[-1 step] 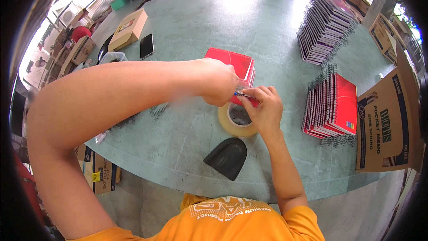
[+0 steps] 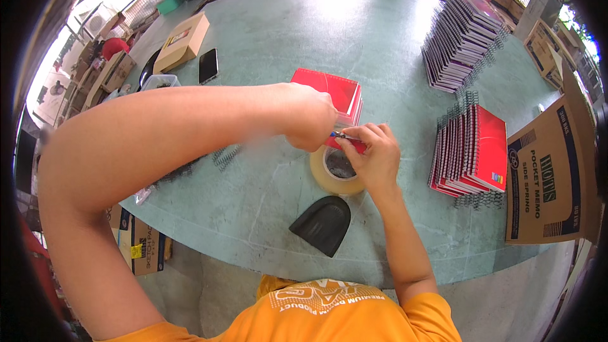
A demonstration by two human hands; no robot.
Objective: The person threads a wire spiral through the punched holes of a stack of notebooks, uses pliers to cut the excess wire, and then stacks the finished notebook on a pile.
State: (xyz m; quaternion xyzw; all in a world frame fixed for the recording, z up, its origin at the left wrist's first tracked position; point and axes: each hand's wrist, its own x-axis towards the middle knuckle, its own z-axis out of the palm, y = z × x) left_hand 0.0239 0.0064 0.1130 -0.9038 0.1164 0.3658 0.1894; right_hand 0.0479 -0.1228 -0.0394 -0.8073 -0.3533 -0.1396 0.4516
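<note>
My left hand (image 2: 310,117) is closed around a small blue-handled tool (image 2: 335,133) with a metal tip; most of it is hidden in the fist. The tip meets the edge of a red notebook (image 2: 356,145), which my right hand (image 2: 378,154) holds with thumb and fingers pinched. My hands cover much of this notebook. Just beyond them lies a pile of red notebooks (image 2: 329,85). Below the held notebook, a roll of clear tape (image 2: 322,178) lies flat on the table. Nearer to me sits a black rounded wedge-shaped object (image 2: 322,225).
Stacks of spiral notebooks (image 2: 465,38) and red spiral notebooks (image 2: 487,145) stand at the right, beside an open cardboard box (image 2: 551,177). A phone (image 2: 208,66), a flat carton (image 2: 182,42) and a clear tub (image 2: 166,80) are far left. Loose wire coils (image 2: 226,157) lie under my left arm.
Both hands have shifted very slightly to the left, with the tool and the notebook still in them. The other things have not moved.
</note>
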